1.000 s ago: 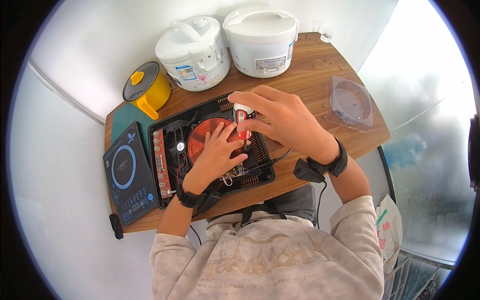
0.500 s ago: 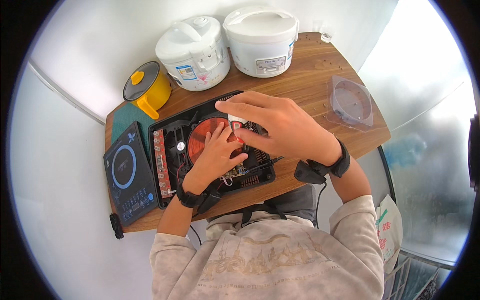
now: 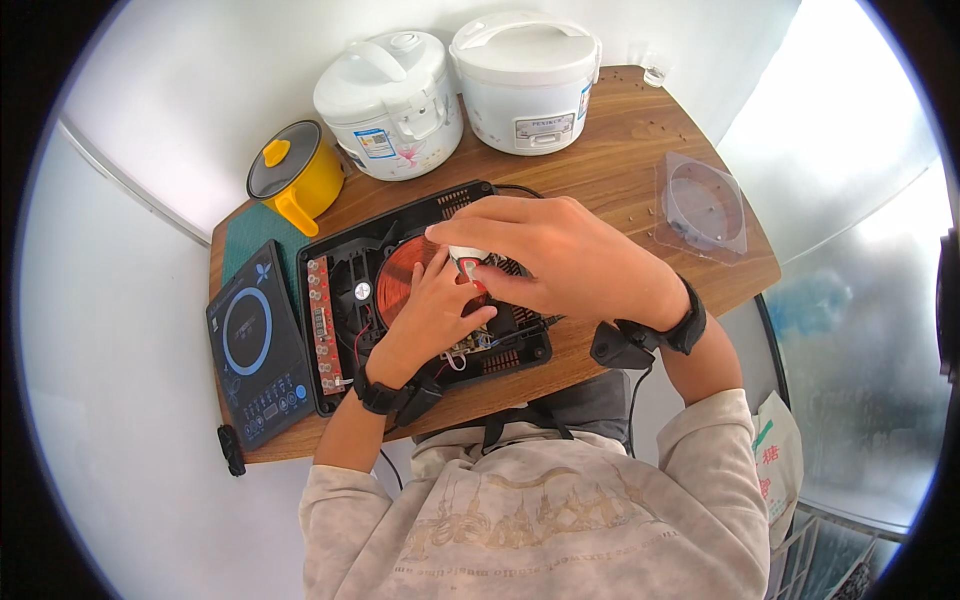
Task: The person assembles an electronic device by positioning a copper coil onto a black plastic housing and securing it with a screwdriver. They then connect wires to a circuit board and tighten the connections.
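An opened induction cooker (image 3: pixel 486 187), a black shell with its insides bare, lies on the table in front of me. My right hand (image 3: pixel 545 250) grips a screwdriver (image 3: pixel 467 262) with a white and red handle, held upright over the right part of the copper coil (image 3: pixel 402 285). Its tip is hidden by my fingers. My left hand (image 3: pixel 432 308) lies on the coil, fingers stretched out and thumb apart, close beside the screwdriver's lower end. Along the shell's left side runs a red circuit board (image 3: pixel 323 330); more circuitry shows below my left hand.
The cooker's black glass top panel (image 3: pixel 258 345) lies to the left, partly on a green mat (image 3: pixel 250 238). Behind stand a yellow pot (image 3: pixel 310 180) and two white rice cookers (image 3: pixel 390 110). A clear plastic tray (image 3: pixel 703 208) with small parts sits at the right, near scattered screws.
My right hand has shifted slightly on the screwdriver, and the handle's top has tipped a little to the left. My left hand stays almost in place.
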`<control>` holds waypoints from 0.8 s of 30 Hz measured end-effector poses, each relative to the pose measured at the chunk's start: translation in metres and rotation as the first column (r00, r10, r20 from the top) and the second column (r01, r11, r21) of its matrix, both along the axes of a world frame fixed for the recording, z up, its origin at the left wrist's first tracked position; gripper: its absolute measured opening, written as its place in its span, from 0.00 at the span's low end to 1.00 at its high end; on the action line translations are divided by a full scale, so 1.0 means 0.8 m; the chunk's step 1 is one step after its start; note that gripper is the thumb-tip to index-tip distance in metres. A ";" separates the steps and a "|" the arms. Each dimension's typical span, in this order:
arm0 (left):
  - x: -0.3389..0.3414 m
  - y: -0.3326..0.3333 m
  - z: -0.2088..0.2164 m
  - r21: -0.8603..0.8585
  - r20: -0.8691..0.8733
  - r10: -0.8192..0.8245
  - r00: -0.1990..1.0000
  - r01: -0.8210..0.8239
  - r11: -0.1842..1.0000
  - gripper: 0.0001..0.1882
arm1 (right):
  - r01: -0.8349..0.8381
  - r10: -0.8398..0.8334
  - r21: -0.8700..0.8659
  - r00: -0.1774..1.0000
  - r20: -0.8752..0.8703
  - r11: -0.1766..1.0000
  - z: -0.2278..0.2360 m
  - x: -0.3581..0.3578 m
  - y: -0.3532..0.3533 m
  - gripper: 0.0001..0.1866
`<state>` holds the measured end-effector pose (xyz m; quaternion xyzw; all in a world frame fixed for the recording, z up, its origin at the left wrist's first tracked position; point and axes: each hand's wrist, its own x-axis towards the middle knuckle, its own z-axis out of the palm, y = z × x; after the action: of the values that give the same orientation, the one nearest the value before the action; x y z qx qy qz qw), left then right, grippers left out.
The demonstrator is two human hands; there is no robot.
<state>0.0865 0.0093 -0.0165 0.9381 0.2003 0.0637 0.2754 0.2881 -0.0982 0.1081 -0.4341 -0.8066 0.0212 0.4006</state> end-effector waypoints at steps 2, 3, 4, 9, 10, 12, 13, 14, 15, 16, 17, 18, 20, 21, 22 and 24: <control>-0.001 -0.004 0.006 0.021 -0.030 0.027 0.999 -0.026 0.999 0.19 | 0.040 -0.040 -0.011 0.999 0.024 0.999 0.006 0.000 0.002 0.14; -0.002 -0.003 0.004 0.004 -0.026 0.028 0.999 -0.028 1.000 0.19 | 0.072 -0.072 -0.012 0.996 0.045 0.997 0.009 0.001 0.003 0.13; -0.002 -0.002 0.002 -0.013 -0.020 0.026 0.999 -0.026 1.000 0.20 | 0.108 -0.107 -0.012 0.992 0.068 0.994 0.012 0.002 0.003 0.13; -0.004 -0.004 0.033 -0.148 0.023 -0.042 0.999 0.045 0.988 0.19 | 0.234 -0.248 0.106 0.956 0.156 0.967 0.005 -0.019 0.011 0.14; -0.005 0.005 0.052 -0.179 0.059 -0.104 0.993 0.113 0.977 0.19 | 0.243 -0.259 0.113 0.953 0.158 0.963 0.005 -0.023 0.013 0.15; -0.006 0.014 0.079 -0.211 0.081 -0.063 0.995 0.079 0.974 0.24 | 0.294 -0.321 0.170 0.933 0.160 0.940 0.004 -0.030 0.014 0.14; -0.008 0.018 0.093 -0.226 0.091 -0.040 0.995 0.060 0.972 0.26 | 0.314 -0.347 0.201 0.924 0.159 0.928 0.004 -0.032 0.015 0.14; -0.011 0.026 0.094 -0.233 0.086 0.019 0.996 0.001 0.972 0.27 | 0.354 -0.390 0.211 0.906 0.165 0.911 0.003 -0.033 0.016 0.15; -0.012 0.031 0.095 -0.240 0.080 0.078 0.994 -0.056 0.969 0.27 | 0.393 -0.432 0.221 0.885 0.172 0.893 0.002 -0.033 0.017 0.15; -0.015 0.025 0.106 -0.329 0.217 0.096 0.971 -0.020 0.944 0.26 | 0.433 -0.476 0.231 0.861 0.178 0.871 0.002 -0.032 0.018 0.16; -0.016 0.017 0.114 -0.451 0.308 0.143 0.941 0.012 0.892 0.25 | 0.458 -0.501 0.230 0.845 0.188 0.859 0.000 -0.032 0.020 0.17; -0.013 0.006 0.121 -0.561 0.389 0.200 0.899 0.059 0.826 0.25 | 0.483 -0.526 0.229 0.827 0.199 0.845 -0.001 -0.030 0.022 0.18; -0.002 -0.012 0.123 -0.632 0.488 0.262 0.833 0.130 0.764 0.25 | 0.494 -0.549 0.257 0.803 0.230 0.830 0.001 -0.030 0.023 0.20; 0.005 -0.020 0.121 -0.610 0.517 0.258 0.816 0.139 0.780 0.26 | 0.480 -0.548 0.284 0.798 0.250 0.830 0.003 -0.030 0.023 0.22; 0.010 -0.025 0.120 -0.587 0.545 0.250 0.800 0.152 0.795 0.27 | 0.469 -0.550 0.310 0.790 0.271 0.827 0.005 -0.030 0.021 0.24; 0.017 -0.021 0.116 -0.557 0.444 0.296 0.846 0.002 0.830 0.25 | 0.484 -0.551 0.282 0.796 0.252 0.828 0.002 -0.033 0.019 0.20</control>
<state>0.1000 -0.0074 0.0760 0.7520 0.2035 0.2739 0.5639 0.2619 -0.0827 0.1100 -0.5931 -0.7082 -0.2434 0.2958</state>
